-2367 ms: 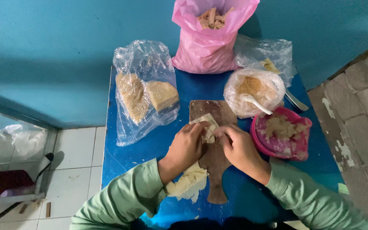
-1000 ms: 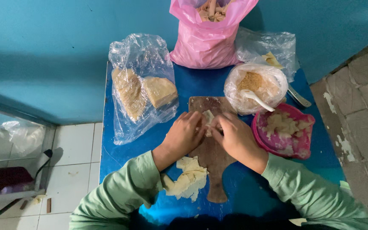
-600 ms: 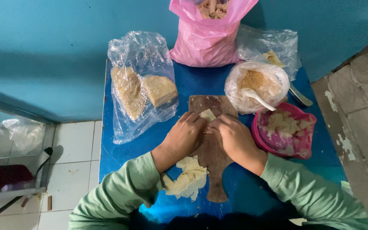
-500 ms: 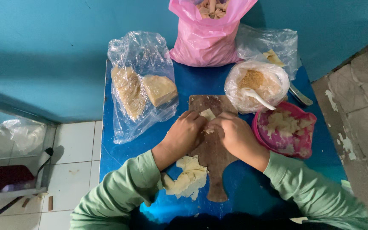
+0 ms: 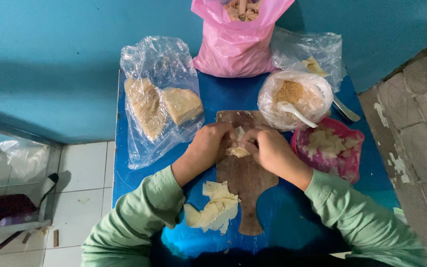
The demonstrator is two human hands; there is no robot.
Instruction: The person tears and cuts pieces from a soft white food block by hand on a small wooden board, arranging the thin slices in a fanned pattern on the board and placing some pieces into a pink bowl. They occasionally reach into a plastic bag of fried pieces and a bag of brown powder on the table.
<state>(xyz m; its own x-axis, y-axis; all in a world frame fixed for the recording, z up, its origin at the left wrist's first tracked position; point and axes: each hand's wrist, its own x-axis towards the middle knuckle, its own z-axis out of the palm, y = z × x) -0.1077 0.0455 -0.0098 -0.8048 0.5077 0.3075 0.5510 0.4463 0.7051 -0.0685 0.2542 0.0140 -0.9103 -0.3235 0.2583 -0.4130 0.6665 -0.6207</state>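
Small blue table (image 5: pixel 134 183) against a teal wall. Wooden cutting board (image 5: pixel 243 173) lies near the middle, handle pointing to the near edge. Both hands meet over the board's far half. Left hand (image 5: pixel 207 147) and right hand (image 5: pixel 267 148) have fingers curled in and pinching a small pale wrapper (image 5: pixel 237 148) between the fingertips; the wrapper sits on the board, partly hidden by the fingers, so its exact fold cannot be told. Green sleeves (image 5: pixel 139 217) run back to the near edge.

Just left of the board's handle, a loose pile of pale wrapper sheets (image 5: pixel 213 210) rests on the table. Toward the left edge, a clear plastic bag (image 5: pixel 156 99) holding tan wedge-shaped pieces. At the far edge, a pink plastic bag (image 5: pixel 238 42), open at the top. Near the far right corner, a clear bag of brown crumbs (image 5: pixel 295 96) with a white spoon (image 5: pixel 296 113) in it. Beside the right hand, touching the right edge, a pink bowl (image 5: pixel 329 153) of pale pieces.
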